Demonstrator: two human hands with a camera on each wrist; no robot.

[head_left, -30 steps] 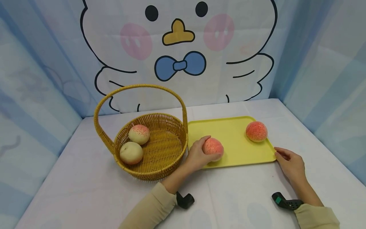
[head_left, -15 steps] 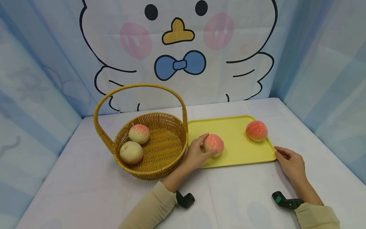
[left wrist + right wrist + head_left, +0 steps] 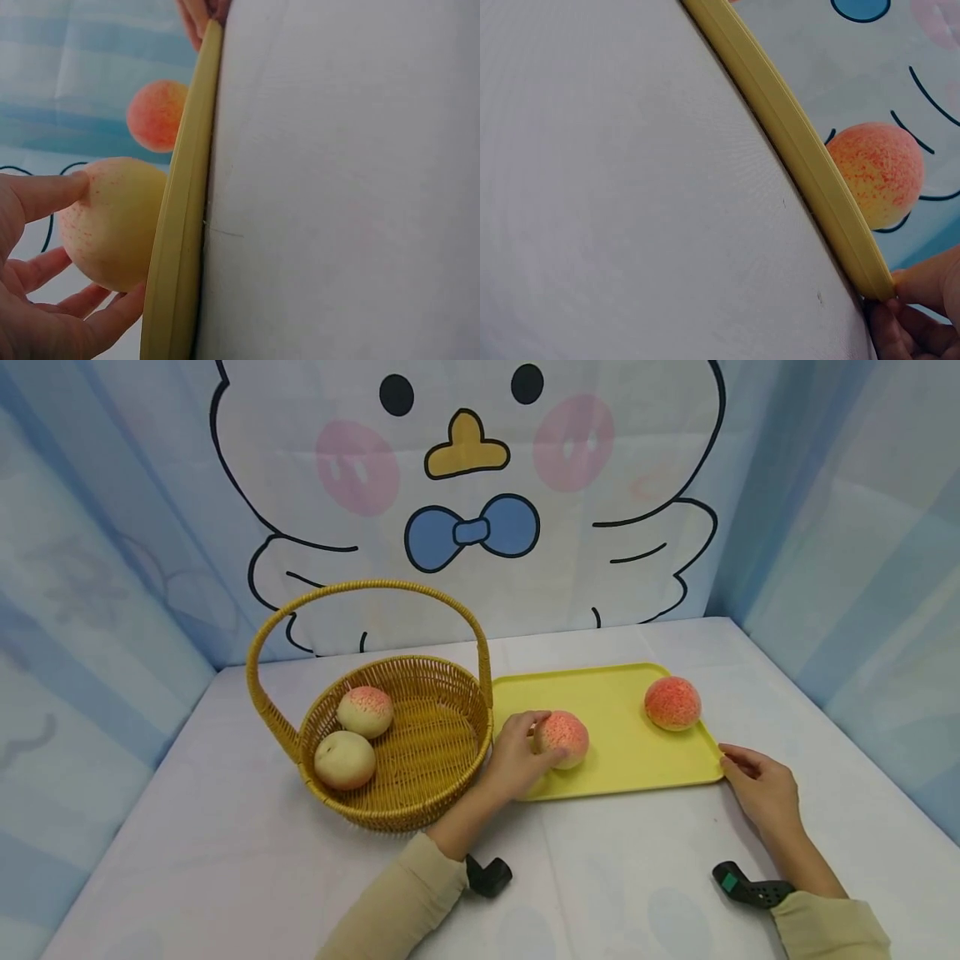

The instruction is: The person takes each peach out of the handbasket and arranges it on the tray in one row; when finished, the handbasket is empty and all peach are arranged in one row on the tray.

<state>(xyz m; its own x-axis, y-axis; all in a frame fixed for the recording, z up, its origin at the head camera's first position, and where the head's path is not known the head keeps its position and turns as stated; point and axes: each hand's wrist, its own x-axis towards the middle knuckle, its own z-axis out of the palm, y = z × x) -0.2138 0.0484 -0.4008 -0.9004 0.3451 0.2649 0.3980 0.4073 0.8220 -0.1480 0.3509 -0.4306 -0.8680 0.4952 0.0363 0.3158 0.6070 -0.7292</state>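
My left hand [image 3: 517,756] curves its thumb and fingers around a pink-speckled peach [image 3: 566,739] at the left part of a yellow tray [image 3: 615,768]. In the left wrist view the thumb [image 3: 56,196] touches one side of this peach [image 3: 112,225], and the fingers lie along the other. At the tray's near right corner, my right hand [image 3: 765,789] pinches the rim between thumb and fingers, seen close up in the right wrist view. A second, redder peach [image 3: 672,703] sits by the tray's right edge.
Left of the tray stands a round wicker basket [image 3: 442,810] with a tall arched handle [image 3: 375,585]. Two paler peaches, one speckled [image 3: 365,712] and one cream [image 3: 344,760], lie in its left side. Printed cloth walls [image 3: 472,602] enclose the white table [image 3: 247,877].
The peach at my left hand has shifted slightly away from me and turned a little, and the left fingers have drawn back slightly to the left. My right hand stays at the tray corner.
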